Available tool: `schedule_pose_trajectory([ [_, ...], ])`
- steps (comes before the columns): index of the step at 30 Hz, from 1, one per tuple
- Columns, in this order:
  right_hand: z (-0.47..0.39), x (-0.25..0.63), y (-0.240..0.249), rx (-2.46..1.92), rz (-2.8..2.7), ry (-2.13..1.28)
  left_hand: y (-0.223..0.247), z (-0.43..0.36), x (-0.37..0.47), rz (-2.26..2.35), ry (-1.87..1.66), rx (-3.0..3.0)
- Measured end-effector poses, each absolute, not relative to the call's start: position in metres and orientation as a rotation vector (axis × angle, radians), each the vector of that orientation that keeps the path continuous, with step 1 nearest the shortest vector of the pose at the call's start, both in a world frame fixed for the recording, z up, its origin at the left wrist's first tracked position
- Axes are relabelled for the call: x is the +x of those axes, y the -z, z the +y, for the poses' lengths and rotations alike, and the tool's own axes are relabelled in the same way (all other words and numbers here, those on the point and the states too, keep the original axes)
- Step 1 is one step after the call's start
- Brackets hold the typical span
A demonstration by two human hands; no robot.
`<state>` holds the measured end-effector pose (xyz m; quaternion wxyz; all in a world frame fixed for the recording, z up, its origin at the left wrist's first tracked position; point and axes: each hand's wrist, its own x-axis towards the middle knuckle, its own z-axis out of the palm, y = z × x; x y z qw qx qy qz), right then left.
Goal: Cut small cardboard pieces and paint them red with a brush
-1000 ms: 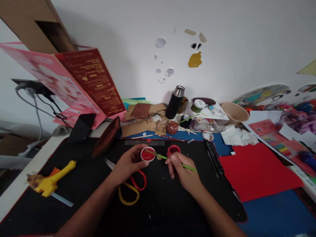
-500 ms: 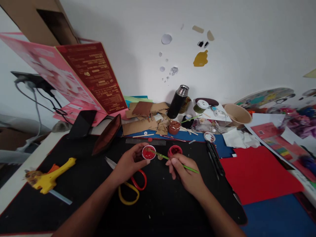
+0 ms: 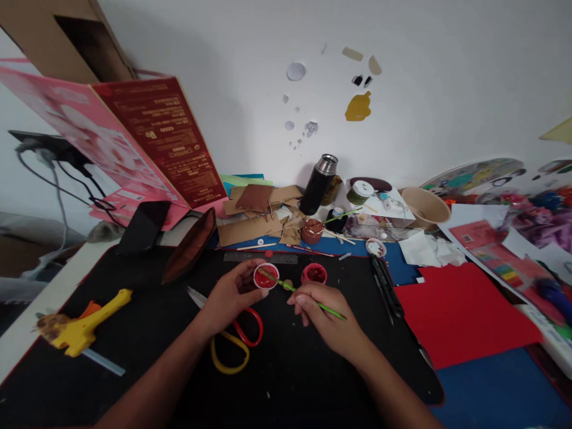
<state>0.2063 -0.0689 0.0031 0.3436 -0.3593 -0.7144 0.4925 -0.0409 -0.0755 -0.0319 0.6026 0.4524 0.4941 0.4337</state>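
Observation:
Between the thumb and fingers of my left hand (image 3: pixel 232 296) is a small white-rimmed lid (image 3: pixel 266 277), its inside coated with red paint. My right hand (image 3: pixel 325 310) pinches a green-handled paintbrush (image 3: pixel 287 286); the brush tip rests in the paint inside the lid. Just behind my right hand stands an open jar of red paint (image 3: pixel 314 273). Scissors (image 3: pixel 230 351) with one red and one yellow handle loop lie under my left wrist, partly covered by it.
A yellow glue gun (image 3: pixel 84 330) lies at the left. Behind my hands are a ruler (image 3: pixel 259 257), cardboard scraps (image 3: pixel 250 229), a brown paint jar (image 3: pixel 312 232) and a black thermos (image 3: pixel 318 186). To the right are a black cutter (image 3: pixel 386 288) and a red sheet (image 3: pixel 465 316).
My right hand and the brush have shifted left and slightly down, the tip staying in the lid. The whole view has slid a little to the left.

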Motion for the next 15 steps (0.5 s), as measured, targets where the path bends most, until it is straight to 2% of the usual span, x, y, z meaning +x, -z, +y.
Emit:
schedule_pose_trajectory([
  [15,-0.0684,0.2104,0.0044,-0.979,-1.790,-1.250,0.0313,-0.0782,-0.0388,1.195,-0.990,1.077],
])
